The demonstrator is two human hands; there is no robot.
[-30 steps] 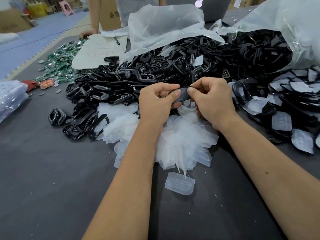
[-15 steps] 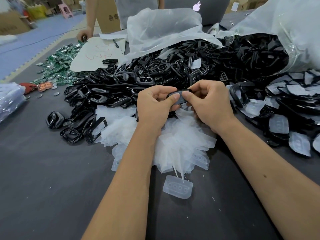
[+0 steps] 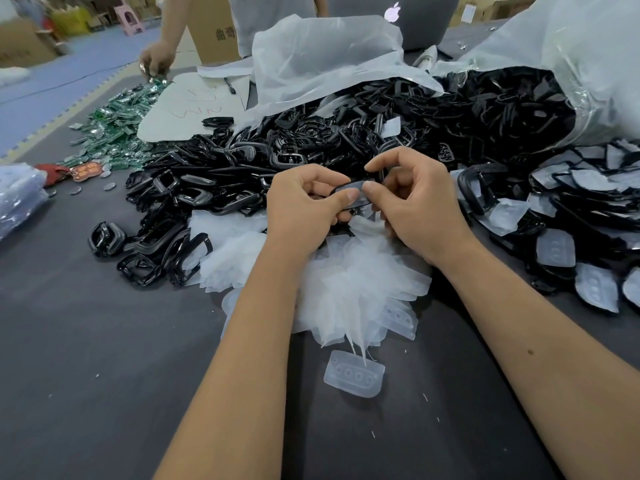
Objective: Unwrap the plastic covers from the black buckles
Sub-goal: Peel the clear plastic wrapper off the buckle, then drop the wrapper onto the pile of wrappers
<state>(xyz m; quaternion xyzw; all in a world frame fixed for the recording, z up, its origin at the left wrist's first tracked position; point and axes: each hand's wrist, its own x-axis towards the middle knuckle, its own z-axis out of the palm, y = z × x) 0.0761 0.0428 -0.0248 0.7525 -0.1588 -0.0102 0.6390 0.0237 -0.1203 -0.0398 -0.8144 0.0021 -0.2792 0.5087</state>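
A single black buckle (image 3: 349, 195) was held between both hands above the heap of stripped plastic covers (image 3: 346, 289), near the middle of the dark surface (image 3: 86, 375). The left hand (image 3: 304, 206) was curled round the buckle's left end, its thumb pressed on the top face; the right hand (image 3: 415, 202) was pinched on the right end with thumb and forefinger, the other fingers bent beneath. Whether a cover was on this buckle could not be told.

Behind the hands a large pile of black buckles (image 3: 311, 143) was spread across the surface, spilling from a clear plastic bag (image 3: 571, 64). To the right, buckles with translucent covers on them (image 3: 571, 237) were heaped. One loose cover (image 3: 354, 377) lay apart, nearer the viewer. At the far left, small green pieces (image 3: 117, 123) were scattered — another person's hand (image 3: 156, 60) was touching them. A laptop (image 3: 398, 15) and a cardboard box (image 3: 214, 29) stood at the far edge.
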